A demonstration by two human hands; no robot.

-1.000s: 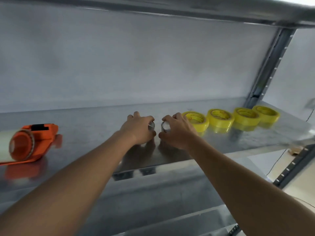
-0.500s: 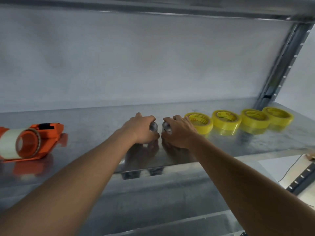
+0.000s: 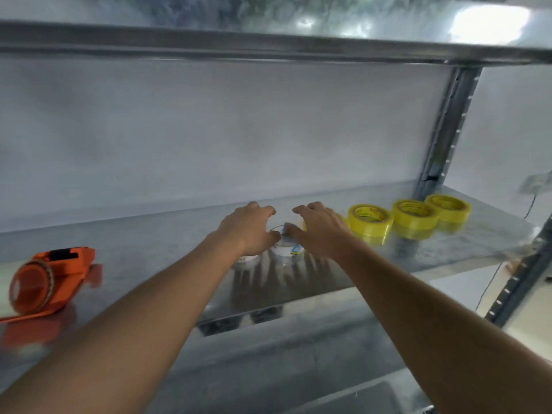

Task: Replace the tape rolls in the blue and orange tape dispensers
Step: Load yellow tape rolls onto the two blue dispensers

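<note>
Two clear tape rolls stand on the metal shelf (image 3: 155, 246). One clear roll (image 3: 285, 246) shows between my hands; the other (image 3: 246, 259) peeks out under my left wrist. My left hand (image 3: 248, 228) and my right hand (image 3: 321, 228) hover just over them with fingers spread, thumbs close to the middle roll's top. The orange tape dispenser (image 3: 47, 282) lies at the shelf's left end, its hub showing orange. No blue dispenser is in view.
A row of yellow tape rolls (image 3: 370, 221) sits right of my right hand, running toward the shelf's upright post (image 3: 448, 130). The upper shelf (image 3: 268, 40) hangs low overhead. A white wall closes the back.
Both hands were closed around the clear rolls; now their fingers have spread and lifted off them. The view has tilted upward and the clear rolls stand uncovered.
</note>
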